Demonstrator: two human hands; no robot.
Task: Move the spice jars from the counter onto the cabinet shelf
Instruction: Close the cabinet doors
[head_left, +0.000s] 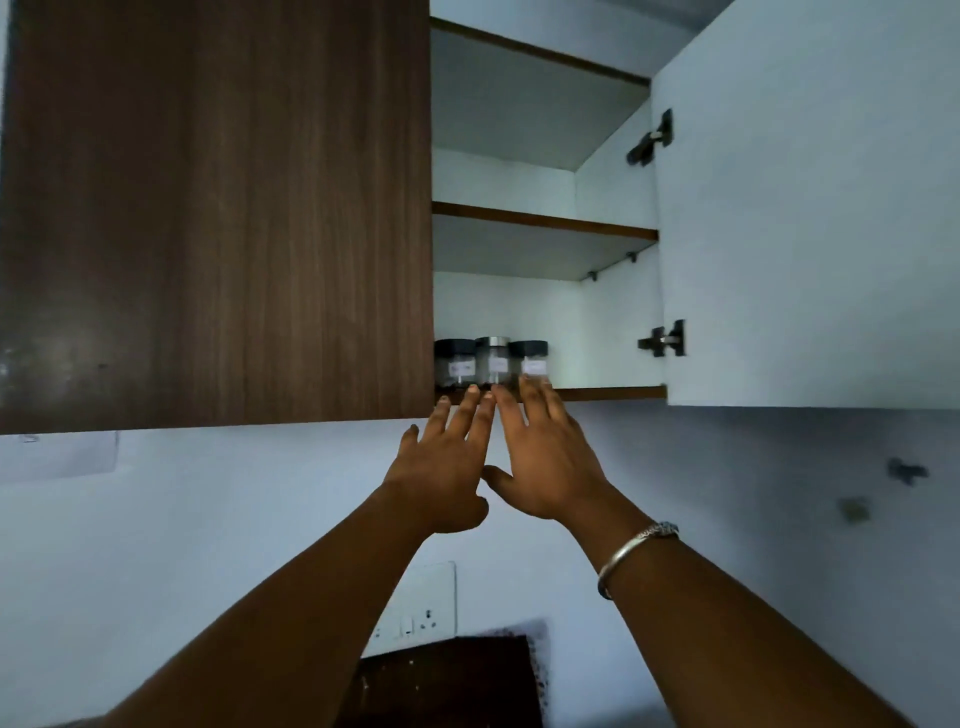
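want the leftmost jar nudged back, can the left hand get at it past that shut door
Probably yes: the left hand has fingertips at the shelf edge right below the leftmost jar, and the shut door ends beside it, not across it.

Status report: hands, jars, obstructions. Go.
Left hand and right hand open, holding nothing. Three spice jars upright in a row on bottom shelf. Right door open; nothing between hands and jars.

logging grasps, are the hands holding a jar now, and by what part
Nothing held: left hand and right hand are open, close to the shelved jars.
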